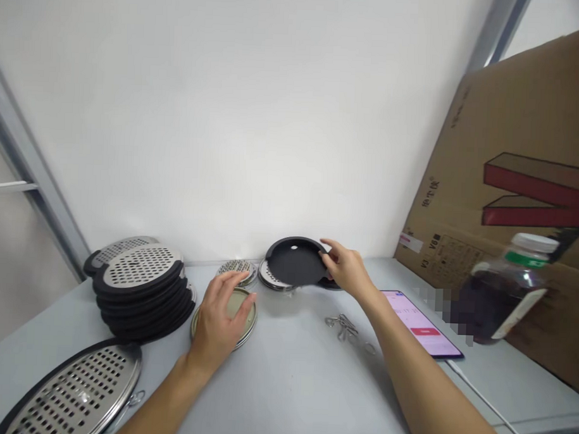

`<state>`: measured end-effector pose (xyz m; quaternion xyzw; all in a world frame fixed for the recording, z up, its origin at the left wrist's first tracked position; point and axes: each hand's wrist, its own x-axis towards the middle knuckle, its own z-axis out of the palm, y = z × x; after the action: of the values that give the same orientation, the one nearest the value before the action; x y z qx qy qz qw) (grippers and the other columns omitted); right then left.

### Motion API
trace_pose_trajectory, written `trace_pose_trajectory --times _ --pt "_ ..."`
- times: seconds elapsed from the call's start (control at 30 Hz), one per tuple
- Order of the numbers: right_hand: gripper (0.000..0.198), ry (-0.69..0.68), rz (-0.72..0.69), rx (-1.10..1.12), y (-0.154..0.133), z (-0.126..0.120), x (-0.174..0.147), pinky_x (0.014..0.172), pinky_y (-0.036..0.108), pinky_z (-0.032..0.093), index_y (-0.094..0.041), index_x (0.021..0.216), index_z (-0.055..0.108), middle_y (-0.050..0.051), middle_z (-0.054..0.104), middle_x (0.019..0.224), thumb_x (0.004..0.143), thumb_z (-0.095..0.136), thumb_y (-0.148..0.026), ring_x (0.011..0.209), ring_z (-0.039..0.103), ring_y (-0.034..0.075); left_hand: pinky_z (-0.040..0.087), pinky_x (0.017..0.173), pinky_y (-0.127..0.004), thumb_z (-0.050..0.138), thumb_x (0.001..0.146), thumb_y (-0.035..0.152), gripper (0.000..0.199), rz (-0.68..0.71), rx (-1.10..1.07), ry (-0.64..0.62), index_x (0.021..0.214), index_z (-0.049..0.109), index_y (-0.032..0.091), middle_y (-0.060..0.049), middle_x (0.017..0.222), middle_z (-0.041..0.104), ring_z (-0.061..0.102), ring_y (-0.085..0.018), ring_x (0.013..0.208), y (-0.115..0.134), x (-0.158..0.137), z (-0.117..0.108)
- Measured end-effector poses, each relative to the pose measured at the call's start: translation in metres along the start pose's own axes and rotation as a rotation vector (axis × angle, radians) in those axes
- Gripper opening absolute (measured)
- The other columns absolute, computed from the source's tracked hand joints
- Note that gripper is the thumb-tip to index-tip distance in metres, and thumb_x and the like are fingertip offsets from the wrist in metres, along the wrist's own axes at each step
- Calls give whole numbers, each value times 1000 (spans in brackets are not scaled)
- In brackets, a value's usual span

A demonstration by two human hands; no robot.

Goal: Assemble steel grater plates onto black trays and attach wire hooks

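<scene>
My right hand (345, 266) pinches the right rim of a black round shallow dish (295, 263), raised and tilted above the table near the wall. A round perforated metal grater plate (274, 281) shows partly beneath it. My left hand (222, 316) lies over a small stack of round, pale olive lids with metal rims (248, 326), fingers spread; whether they press on the top lid I cannot tell. Just behind it sits a small round grater plate (237, 267). Several bent metal wire pieces (345, 326) lie on the table left of my right forearm.
At the left stands a stack of black-rimmed grater plates (142, 288), with more grater plates (77, 393) nearer me. To the right are a phone (421, 329) with a white cable (487, 401), a bottle of dark liquid (500, 300) and a large cardboard box (520, 136).
</scene>
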<state>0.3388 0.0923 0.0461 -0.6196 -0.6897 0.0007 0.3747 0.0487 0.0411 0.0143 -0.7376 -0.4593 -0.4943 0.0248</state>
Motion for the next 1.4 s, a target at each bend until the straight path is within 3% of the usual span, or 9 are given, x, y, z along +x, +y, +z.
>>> trace_pose_trajectory --times 0.1,0.2,0.33,0.43,0.57,0.77,0.93,1.17,1.4 --pt "27 -140 -142 191 -34 -1 -16 63 23 46 -21 103 69 0 71 71 86 50 -29 63 65 15 42 103 -41 53 90 41 43 177 -80 -39 127 51 21 -11 127 54 50 -25 119 12 0 -13" --pt "24 -447 -44 400 -50 -3 -28 43 20 40 -17 87 71 -3 61 48 84 51 -30 40 57 12 44 101 -48 55 84 54 54 500 -167 -136 125 54 19 -13 125 57 53 -29 117 23 -4 -23" --pt "18 -753 111 604 -51 4 -31 30 18 30 -14 70 69 -3 57 44 76 62 -29 31 48 9 46 101 -45 63 82 16 37 709 -117 -85 118 59 18 -7 105 68 63 -20 100 37 -10 -23" --pt "16 -700 259 837 -56 12 -28 34 18 39 -14 78 68 -3 62 51 73 68 -28 38 54 9 51 94 -38 60 79 4 40 731 -42 -96 117 60 15 -6 100 71 65 -18 93 43 -11 -20" --pt "26 -486 360 1299 -72 6 -30 58 24 55 -17 95 61 -1 68 68 78 70 -34 58 65 12 53 90 -33 58 79 -1 46 618 27 40 121 60 18 -6 106 69 63 -19 99 45 -2 -20" --pt "37 -471 252 1531 -97 -9 -48 78 41 56 -17 88 56 6 70 80 87 52 -54 73 71 21 53 84 -29 55 82 2 52 516 122 136 129 55 25 -3 106 68 64 -17 92 44 13 -17" --pt "30 -328 39 1232 -110 1 -69 70 33 58 -20 92 55 1 67 81 74 76 -30 72 69 18 52 80 -29 57 82 6 48 480 205 149 127 57 24 -4 100 70 64 -16 82 43 17 -17" --pt "21 337 -583 548 -98 -7 -71 72 30 54 -21 101 67 6 69 92 84 61 -9 83 66 17 51 86 -31 55 82 9 40 361 97 4 120 63 21 -4 99 71 66 -19 89 66 25 -36" --pt "19 -323 -367 608 -85 -41 -59 54 22 49 -23 102 71 1 64 80 89 57 -19 59 60 10 47 91 -30 53 89 27 29 -165 -504 -689 114 68 24 -2 108 71 64 -20 101 58 43 -45"
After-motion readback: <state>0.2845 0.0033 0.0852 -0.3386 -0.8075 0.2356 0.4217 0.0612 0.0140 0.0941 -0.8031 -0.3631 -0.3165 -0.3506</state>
